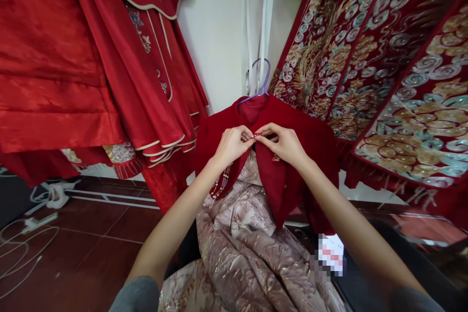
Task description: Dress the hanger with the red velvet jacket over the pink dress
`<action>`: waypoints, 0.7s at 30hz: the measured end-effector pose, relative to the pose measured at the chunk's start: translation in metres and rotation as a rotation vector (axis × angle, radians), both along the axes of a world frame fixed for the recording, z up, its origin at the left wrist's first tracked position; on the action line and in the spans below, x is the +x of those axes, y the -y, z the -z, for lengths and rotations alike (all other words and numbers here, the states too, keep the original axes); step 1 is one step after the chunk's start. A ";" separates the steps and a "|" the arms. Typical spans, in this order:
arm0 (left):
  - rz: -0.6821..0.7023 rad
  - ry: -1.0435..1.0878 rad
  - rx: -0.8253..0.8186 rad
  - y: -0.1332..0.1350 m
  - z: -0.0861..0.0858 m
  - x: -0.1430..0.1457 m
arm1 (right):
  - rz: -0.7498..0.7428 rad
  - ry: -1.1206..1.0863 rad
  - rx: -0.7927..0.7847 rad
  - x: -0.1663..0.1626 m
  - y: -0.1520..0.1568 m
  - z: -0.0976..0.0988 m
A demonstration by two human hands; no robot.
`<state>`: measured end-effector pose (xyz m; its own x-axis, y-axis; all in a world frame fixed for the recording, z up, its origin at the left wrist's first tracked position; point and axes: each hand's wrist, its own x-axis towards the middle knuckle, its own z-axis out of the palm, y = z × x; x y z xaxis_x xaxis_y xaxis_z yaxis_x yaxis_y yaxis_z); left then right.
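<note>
A dark red jacket [310, 141] hangs on a purple hanger [263, 88], its front parting below the collar. My left hand [236, 145] pinches a small red fastening [258, 135] at the top of the front opening, thumb and fingertips together. From the other side my right hand [283, 144] pinches the same spot, fingertips touching those of the left. The exact shape of the fastening is mostly hidden by my fingers. Beaded strands [222, 181] hang on the jacket's left side, and a small ornament [275, 158] sits under my right hand. Beneath lies shiny pinkish brocade fabric [248, 234].
Red garments [146, 63] hang on the left, and heavily embroidered red ones [365, 58] on the right. White straps or poles [266, 14] rise behind the hanger. White cables [29, 258] and a rack's base bar [113, 199] are low on the left. A blurred-out label [331, 253] lies lower right.
</note>
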<state>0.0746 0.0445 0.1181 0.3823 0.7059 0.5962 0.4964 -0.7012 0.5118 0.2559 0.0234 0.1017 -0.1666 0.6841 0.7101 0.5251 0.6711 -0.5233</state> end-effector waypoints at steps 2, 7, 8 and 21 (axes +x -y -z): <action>-0.008 -0.047 0.028 0.001 -0.003 -0.001 | 0.010 -0.017 0.001 -0.001 -0.002 0.001; -0.053 -0.124 0.081 0.002 -0.007 -0.001 | 0.009 -0.001 0.020 -0.004 -0.004 0.001; -0.075 -0.145 0.097 0.002 -0.007 -0.001 | 0.008 0.010 0.029 -0.004 -0.003 0.001; -0.103 -0.296 0.241 -0.004 -0.003 0.003 | 0.022 0.244 0.098 0.000 -0.004 0.002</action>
<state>0.0776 0.0489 0.1213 0.4972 0.6027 0.6241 0.6720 -0.7225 0.1623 0.2556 0.0273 0.0995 -0.3269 0.6196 0.7136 0.6426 0.6994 -0.3129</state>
